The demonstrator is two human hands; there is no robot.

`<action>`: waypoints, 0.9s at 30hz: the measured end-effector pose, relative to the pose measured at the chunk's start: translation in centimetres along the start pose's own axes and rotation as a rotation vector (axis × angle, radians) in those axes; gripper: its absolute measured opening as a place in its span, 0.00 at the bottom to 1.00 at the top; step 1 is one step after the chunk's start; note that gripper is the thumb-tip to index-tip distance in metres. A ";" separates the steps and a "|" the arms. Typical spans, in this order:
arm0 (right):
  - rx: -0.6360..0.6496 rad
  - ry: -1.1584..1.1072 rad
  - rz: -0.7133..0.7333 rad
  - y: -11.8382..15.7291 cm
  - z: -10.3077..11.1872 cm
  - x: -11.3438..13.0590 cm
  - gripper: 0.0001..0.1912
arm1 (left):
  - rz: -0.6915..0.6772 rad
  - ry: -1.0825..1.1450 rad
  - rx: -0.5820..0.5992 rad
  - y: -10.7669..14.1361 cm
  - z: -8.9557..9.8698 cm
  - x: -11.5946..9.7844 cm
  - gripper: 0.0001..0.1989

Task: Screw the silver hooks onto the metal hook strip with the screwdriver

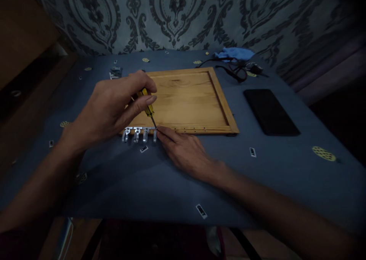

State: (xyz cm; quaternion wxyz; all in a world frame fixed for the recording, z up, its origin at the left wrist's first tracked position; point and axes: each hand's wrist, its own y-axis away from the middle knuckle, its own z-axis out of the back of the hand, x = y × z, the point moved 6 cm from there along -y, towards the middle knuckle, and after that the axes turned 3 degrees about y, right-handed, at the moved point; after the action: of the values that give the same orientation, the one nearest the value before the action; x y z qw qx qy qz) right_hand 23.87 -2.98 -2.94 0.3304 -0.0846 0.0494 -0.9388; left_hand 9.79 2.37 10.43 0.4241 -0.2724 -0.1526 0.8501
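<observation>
My left hand (pixel 114 100) is closed around the yellow handle of a screwdriver (pixel 148 108). Its shaft slants down to the near edge of a shallow wooden tray or framed board (pixel 185 100). At the screwdriver's tip, the fingers of my right hand (pixel 183 149) press together against a silver metal hook (pixel 155 135). Three more hooks (pixel 137 134) sit in a row along the same edge, left of the tip. Small dark holes or screws dot the edge farther right. My left hand covers the frame's left side.
A black phone or tablet (pixel 270 112) lies right of the frame. Behind it are dark-framed glasses (pixel 237 73) and a blue cloth (pixel 234 54). Several small metal pieces (pixel 116 72) lie at the back left. A patterned curtain or wall (pixel 174 16) rises behind the blue tabletop (pixel 171 195).
</observation>
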 end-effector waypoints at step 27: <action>0.056 0.017 -0.010 -0.1 -0.3 0.0 0.32 | 0.058 0.026 -0.011 0.0 -0.8 0.5 0.12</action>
State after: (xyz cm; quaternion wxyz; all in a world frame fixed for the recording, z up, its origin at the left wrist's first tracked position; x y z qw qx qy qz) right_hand 23.78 -2.91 -3.18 0.3273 -0.0679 0.0256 -0.9421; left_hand 10.00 2.81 9.55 0.3998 -0.2900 -0.1439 0.8575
